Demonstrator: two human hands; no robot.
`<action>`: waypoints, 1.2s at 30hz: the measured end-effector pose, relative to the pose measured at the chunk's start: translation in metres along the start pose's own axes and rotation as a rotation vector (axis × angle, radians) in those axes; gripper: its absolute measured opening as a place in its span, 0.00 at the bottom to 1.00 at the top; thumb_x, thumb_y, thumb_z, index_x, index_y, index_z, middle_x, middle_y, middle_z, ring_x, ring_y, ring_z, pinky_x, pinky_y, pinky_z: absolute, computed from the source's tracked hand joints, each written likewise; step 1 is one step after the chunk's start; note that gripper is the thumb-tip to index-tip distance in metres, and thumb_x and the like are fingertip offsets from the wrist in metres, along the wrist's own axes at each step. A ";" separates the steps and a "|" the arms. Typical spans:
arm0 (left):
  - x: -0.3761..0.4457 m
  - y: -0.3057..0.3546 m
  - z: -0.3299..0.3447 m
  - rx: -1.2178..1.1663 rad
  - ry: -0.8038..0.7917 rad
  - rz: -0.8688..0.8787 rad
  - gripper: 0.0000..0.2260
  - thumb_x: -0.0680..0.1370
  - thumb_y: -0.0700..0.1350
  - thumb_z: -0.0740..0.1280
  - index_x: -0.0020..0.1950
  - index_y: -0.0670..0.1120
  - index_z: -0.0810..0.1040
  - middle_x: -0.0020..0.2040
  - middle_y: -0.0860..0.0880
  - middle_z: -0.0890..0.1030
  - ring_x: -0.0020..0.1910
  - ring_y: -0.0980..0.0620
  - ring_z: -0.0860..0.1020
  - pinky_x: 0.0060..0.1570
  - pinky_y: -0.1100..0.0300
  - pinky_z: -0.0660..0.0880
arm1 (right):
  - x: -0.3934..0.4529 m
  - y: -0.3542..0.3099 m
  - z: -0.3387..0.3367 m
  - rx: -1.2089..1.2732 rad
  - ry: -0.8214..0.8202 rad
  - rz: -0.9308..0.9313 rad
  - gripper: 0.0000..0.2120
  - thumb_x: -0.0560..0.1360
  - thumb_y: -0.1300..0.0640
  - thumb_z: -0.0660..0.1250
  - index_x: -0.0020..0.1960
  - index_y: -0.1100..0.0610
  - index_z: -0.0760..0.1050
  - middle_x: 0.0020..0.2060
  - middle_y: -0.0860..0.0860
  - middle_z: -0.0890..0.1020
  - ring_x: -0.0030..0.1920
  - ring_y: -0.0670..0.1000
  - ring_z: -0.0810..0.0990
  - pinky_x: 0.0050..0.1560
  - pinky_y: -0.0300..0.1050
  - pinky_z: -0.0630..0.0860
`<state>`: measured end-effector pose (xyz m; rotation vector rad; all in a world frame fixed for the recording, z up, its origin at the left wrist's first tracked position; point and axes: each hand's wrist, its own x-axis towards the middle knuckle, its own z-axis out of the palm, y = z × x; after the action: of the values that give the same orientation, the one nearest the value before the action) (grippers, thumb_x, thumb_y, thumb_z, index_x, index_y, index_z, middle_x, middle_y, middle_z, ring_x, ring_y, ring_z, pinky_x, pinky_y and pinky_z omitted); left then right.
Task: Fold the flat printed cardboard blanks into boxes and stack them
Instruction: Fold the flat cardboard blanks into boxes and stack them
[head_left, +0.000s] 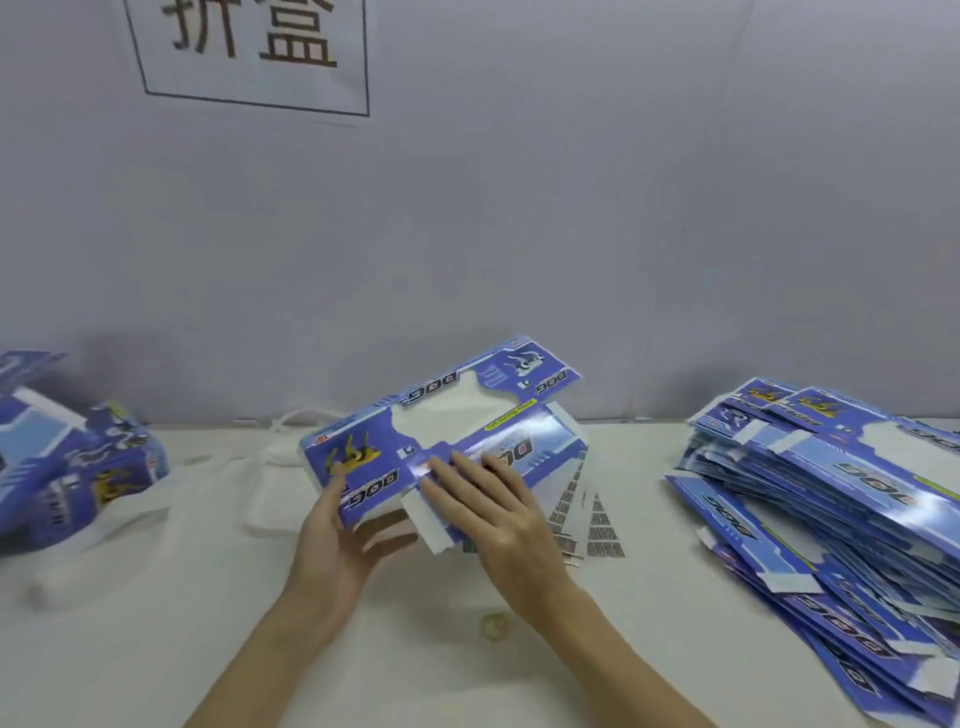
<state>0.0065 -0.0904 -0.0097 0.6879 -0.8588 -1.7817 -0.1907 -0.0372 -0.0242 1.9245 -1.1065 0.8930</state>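
While L hand (332, 540) grips blank (441, 441) edge, R hand (493, 499) presses flat on it, grip wide.

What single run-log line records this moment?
stage: folding | left hand: holds blank edge | right hand: presses flap flat | flat pile: right | folded boxes: left

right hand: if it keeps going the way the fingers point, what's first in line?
The right hand already lies flat on the half-folded box blank, fingers pointing up-left; farther along is only more blank, probably.

"DOG" on the cardboard blank (441, 441); "折盒" on the wall sign (254, 52).
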 end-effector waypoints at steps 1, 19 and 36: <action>0.001 0.001 -0.002 -0.062 0.012 0.043 0.28 0.81 0.65 0.60 0.70 0.47 0.80 0.62 0.42 0.85 0.54 0.40 0.85 0.48 0.43 0.82 | 0.001 -0.010 -0.002 0.074 0.014 0.018 0.21 0.82 0.71 0.65 0.73 0.57 0.78 0.73 0.53 0.78 0.76 0.54 0.75 0.74 0.59 0.72; 0.003 -0.009 -0.007 1.519 0.136 0.760 0.65 0.56 0.88 0.60 0.85 0.58 0.45 0.76 0.49 0.61 0.73 0.46 0.61 0.73 0.46 0.61 | 0.022 -0.009 -0.042 1.575 0.378 1.586 0.20 0.84 0.47 0.62 0.71 0.54 0.74 0.61 0.56 0.86 0.58 0.58 0.87 0.43 0.54 0.87; -0.018 0.037 0.009 0.803 -0.025 0.612 0.32 0.67 0.65 0.81 0.68 0.59 0.77 0.56 0.60 0.86 0.54 0.56 0.86 0.44 0.56 0.85 | 0.024 -0.028 -0.023 1.393 -0.003 1.220 0.44 0.67 0.34 0.81 0.77 0.44 0.66 0.64 0.50 0.85 0.63 0.56 0.85 0.57 0.52 0.85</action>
<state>0.0256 -0.0802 0.0268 0.7808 -1.6255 -0.8676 -0.1610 -0.0172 -0.0004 1.9463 -1.9498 2.8927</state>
